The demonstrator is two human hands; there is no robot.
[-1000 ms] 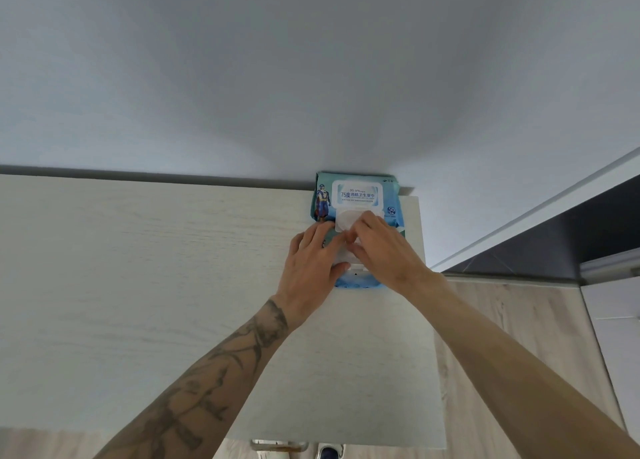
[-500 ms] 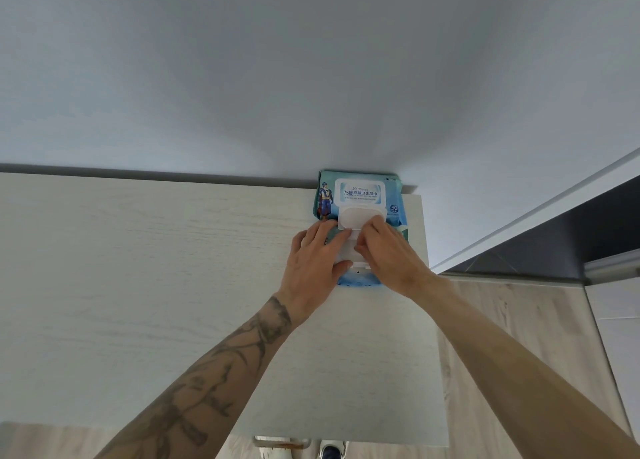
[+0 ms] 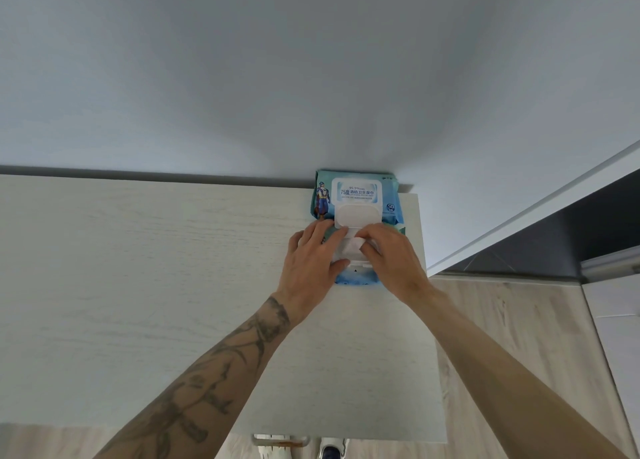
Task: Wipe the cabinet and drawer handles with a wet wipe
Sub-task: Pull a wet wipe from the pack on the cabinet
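A blue wet wipe pack [image 3: 356, 192] lies at the back right corner of the pale wooden cabinet top [image 3: 156, 285], against the wall. Its white plastic lid [image 3: 356, 218] is flipped up and open. My left hand [image 3: 311, 261] rests on the pack's left side with straight fingers, holding it down. My right hand [image 3: 391, 261] pinches the tip of a white wipe [image 3: 351, 245] at the pack's opening. The cabinet's front and its handles are hidden below the top.
A grey wall [image 3: 311, 78] rises right behind the cabinet. To the right lie wooden floor [image 3: 519, 337], a white door frame [image 3: 536, 216] and a dark doorway [image 3: 588, 230]. A metal handle [image 3: 278, 441] and a shoe [image 3: 330, 450] show below the cabinet's front edge.
The white lid has swung up and open. My right fingers have gone from the lid down to the opening and now pinch a wipe. My left hand has stayed on the pack.
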